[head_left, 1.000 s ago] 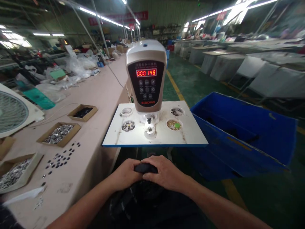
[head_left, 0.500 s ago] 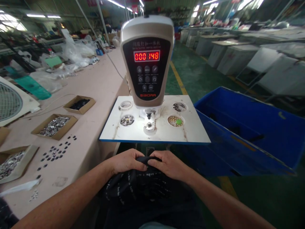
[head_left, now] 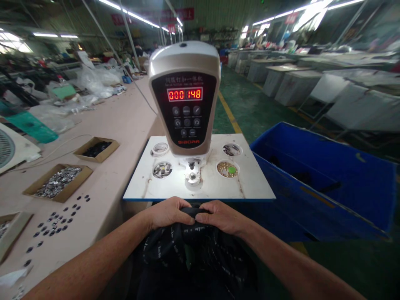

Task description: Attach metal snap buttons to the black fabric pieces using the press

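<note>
Dark fabric with small white lettering (head_left: 193, 235) hangs below the front edge of a white machine plate (head_left: 200, 192). My left hand (head_left: 170, 213) grips the fabric's upper edge between thumb and fingers. Close beside it, my right hand (head_left: 220, 216) pinches the same edge, the two thumb tips nearly meeting. Both hands are just in front of the plate, away from the button machine (head_left: 187, 96), whose red display reads 000148. Under its head a small metal die (head_left: 192, 177) stands with nothing visible on it. The fingers behind the fabric are partly hidden.
Round cups in the plate hold small metal parts (head_left: 162, 170) and gold pieces (head_left: 224, 168). To the left, a table (head_left: 125, 137) bears cardboard boxes of fasteners (head_left: 58, 182) and loose dark discs (head_left: 56, 221). A blue bin (head_left: 343, 158) stands at the right.
The view has tilted up and shifted, so the machine appears lower and slightly further left. Both hands still hold the fabric, and more of its lettered band shows between them.
</note>
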Tool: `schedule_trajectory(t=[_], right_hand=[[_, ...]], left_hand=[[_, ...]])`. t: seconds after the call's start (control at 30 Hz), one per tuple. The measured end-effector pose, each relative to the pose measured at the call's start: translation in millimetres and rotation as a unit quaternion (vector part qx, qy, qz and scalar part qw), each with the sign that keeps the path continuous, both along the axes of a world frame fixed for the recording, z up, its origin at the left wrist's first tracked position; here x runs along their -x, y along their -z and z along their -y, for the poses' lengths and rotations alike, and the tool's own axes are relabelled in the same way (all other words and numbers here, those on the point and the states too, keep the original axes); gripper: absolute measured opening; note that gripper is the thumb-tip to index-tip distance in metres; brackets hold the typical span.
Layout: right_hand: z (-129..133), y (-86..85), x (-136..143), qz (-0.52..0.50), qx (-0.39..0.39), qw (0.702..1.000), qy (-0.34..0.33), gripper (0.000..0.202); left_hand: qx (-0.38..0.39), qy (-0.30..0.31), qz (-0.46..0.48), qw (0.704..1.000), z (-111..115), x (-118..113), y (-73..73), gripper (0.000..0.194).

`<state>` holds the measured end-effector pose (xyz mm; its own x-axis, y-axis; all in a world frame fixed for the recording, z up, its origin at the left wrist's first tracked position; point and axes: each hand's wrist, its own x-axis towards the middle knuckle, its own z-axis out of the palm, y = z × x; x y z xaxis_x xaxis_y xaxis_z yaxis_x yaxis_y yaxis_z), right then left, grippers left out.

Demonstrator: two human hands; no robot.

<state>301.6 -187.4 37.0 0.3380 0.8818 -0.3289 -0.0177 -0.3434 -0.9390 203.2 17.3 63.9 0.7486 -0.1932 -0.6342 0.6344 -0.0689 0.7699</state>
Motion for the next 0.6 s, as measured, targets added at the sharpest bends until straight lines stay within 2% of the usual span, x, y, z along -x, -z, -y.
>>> schedule_trajectory(t=[0.13, 0.3, 0.37, 0.6], right_hand=[[-18.0, -4.6, -31.5, -0.007, -0.020, 0.999, 0.027, 0.034], [-45.2, -10.7, -76.5, 0.191, -0.026, 0.981, 0.014, 0.029], [-53.0, -10.2, -88.0, 0.227, -0.019, 0.973, 0.021, 0.029], [-66.4, -10.5, -103.9, 0.247, -0.017, 0.969, 0.028, 0.026]], left_hand=[[-0.048, -0.002, 0.060, 0.997, -13.4, -30.4, -1.5, 0.024], [-0.155, -0.015, 0.142, 0.978, -33.5, -67.0, -2.9, 0.023], [-0.176, -0.025, 0.151, 0.973, -39.1, -75.1, -0.4, 0.024], [-0.210, -0.041, 0.173, 0.961, -47.4, -89.1, 7.3, 0.028]])
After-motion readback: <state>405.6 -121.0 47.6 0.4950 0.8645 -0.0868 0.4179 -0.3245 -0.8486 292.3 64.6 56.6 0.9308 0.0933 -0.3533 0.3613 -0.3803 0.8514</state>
